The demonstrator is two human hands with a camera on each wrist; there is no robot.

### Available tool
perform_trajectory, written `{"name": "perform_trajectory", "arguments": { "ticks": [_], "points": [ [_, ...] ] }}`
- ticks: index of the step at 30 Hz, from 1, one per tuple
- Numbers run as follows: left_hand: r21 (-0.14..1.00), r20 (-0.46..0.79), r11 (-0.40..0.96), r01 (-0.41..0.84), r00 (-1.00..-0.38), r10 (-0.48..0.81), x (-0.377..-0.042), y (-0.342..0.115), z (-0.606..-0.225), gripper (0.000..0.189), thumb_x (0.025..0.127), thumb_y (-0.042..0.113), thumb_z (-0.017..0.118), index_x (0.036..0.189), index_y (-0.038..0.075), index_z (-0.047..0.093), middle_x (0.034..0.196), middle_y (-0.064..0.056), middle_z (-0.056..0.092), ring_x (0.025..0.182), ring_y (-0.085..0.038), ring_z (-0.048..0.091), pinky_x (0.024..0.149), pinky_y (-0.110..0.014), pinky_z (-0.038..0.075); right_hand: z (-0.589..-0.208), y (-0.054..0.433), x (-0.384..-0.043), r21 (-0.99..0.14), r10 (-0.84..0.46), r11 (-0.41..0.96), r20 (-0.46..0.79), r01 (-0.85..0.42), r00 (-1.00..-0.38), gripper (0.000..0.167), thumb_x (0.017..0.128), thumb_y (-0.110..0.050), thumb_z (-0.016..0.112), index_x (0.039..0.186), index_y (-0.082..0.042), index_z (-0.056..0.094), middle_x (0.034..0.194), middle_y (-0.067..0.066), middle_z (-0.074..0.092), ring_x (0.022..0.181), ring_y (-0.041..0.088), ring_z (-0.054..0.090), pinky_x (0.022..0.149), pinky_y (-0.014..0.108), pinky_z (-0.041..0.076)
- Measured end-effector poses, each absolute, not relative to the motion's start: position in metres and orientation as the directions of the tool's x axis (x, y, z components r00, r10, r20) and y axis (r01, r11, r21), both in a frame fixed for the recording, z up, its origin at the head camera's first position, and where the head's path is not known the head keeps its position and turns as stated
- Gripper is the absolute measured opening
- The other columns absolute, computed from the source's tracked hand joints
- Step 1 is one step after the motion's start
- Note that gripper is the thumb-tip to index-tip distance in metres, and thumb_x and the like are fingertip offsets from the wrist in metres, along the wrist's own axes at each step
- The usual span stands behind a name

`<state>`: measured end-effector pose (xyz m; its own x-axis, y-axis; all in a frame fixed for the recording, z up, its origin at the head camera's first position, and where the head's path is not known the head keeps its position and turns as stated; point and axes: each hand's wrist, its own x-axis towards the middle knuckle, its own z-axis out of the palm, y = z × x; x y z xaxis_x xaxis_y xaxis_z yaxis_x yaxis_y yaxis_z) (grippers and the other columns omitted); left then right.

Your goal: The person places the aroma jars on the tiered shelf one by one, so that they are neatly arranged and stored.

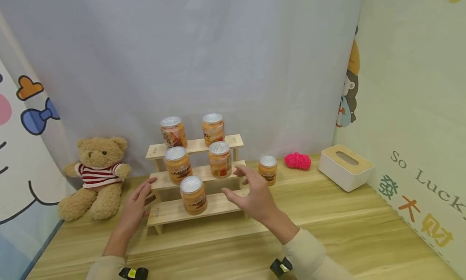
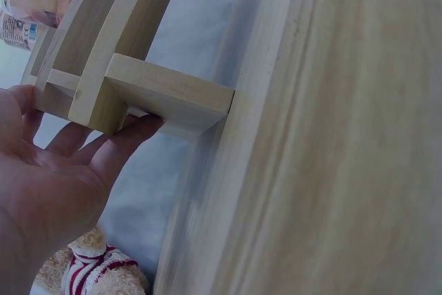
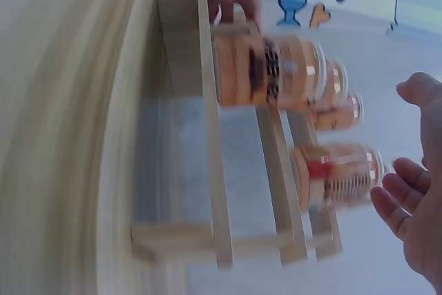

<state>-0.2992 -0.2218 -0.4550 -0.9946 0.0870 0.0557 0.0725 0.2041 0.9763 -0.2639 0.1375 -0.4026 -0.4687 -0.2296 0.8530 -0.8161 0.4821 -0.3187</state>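
A three-tier wooden display stand holds several orange-filled jars with silver lids. Two jars are on the top tier, two on the middle tier, and one jar on the bottom tier. My left hand rests its fingers against the left end of the stand; the left wrist view shows those fingertips at the wooden end piece. At the right end, my right hand holds nothing, thumb and fingers spread in a loose curve. It is near the right jar of the middle tier.
Right of the stand, another jar stands on the wooden table. Behind it lies a pink yarn ball, and a white tissue box is farther right. A teddy bear sits at the left. A grey curtain hangs behind.
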Motion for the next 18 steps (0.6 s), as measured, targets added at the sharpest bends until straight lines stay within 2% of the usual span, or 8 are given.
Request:
{"name": "perform_trajectory", "arguments": {
  "ticks": [2, 5, 11, 14, 18],
  "points": [
    [0.976, 0.059, 0.204, 0.076, -0.994, 0.092, -0.300, -0.223, -0.455, 0.066, 0.104, 0.058, 0.035, 0.158, 0.020, 0.033, 0.162, -0.019, 0.019, 0.141, -0.043, 0.034, 0.076, -0.036, 0.047, -0.402, 0.150, -0.271, -0.324, -0.179, 0.492, 0.871, -0.808, -0.458, 0.060, 0.073, -0.010, 0.089, 0.122, 0.007, 0.059, 0.102, 0.015, 0.065, 0.092, 0.028, 0.064, 0.067, 0.035, 0.055],
    [0.976, 0.069, 0.202, 0.087, -0.993, 0.095, -0.300, -0.223, -0.455, 0.066, 0.104, 0.058, 0.036, 0.158, 0.020, 0.034, 0.162, -0.018, 0.020, 0.140, -0.043, 0.035, 0.075, -0.035, 0.048, -0.403, 0.170, -0.283, -0.379, -0.094, 0.518, 0.866, -0.767, -0.492, 0.057, 0.073, -0.007, 0.088, 0.120, 0.007, 0.059, 0.101, 0.017, 0.065, 0.090, 0.031, 0.065, 0.065, 0.041, 0.056],
    [0.974, 0.090, 0.203, 0.106, -0.992, 0.086, -0.301, -0.225, -0.454, 0.065, 0.104, 0.057, 0.036, 0.157, 0.018, 0.035, 0.162, -0.016, 0.021, 0.139, -0.043, 0.037, 0.074, -0.035, 0.048, -0.422, 0.204, -0.309, -0.555, 0.056, 0.579, 0.758, -0.597, -0.650, 0.054, 0.078, -0.009, 0.085, 0.120, 0.011, 0.059, 0.104, 0.025, 0.063, 0.097, 0.039, 0.063, 0.074, 0.052, 0.054],
    [0.975, 0.083, 0.198, 0.099, -0.993, 0.087, -0.300, -0.225, -0.454, 0.066, 0.105, 0.057, 0.036, 0.157, 0.018, 0.034, 0.163, -0.015, 0.020, 0.139, -0.043, 0.036, 0.076, -0.035, 0.048, -0.432, 0.215, -0.318, -0.647, 0.125, 0.585, 0.667, -0.489, -0.734, 0.054, 0.081, -0.012, 0.084, 0.122, 0.011, 0.058, 0.109, 0.026, 0.062, 0.101, 0.039, 0.060, 0.081, 0.053, 0.052],
    [0.978, 0.067, 0.190, 0.084, -0.993, 0.094, -0.299, -0.224, -0.455, 0.065, 0.105, 0.055, 0.035, 0.158, 0.018, 0.033, 0.163, -0.017, 0.019, 0.140, -0.043, 0.034, 0.077, -0.035, 0.048, -0.439, 0.224, -0.328, -0.729, 0.184, 0.572, 0.561, -0.376, -0.807, 0.060, 0.084, -0.019, 0.083, 0.128, 0.010, 0.054, 0.120, 0.026, 0.057, 0.110, 0.038, 0.056, 0.091, 0.052, 0.047]
  ]
}}
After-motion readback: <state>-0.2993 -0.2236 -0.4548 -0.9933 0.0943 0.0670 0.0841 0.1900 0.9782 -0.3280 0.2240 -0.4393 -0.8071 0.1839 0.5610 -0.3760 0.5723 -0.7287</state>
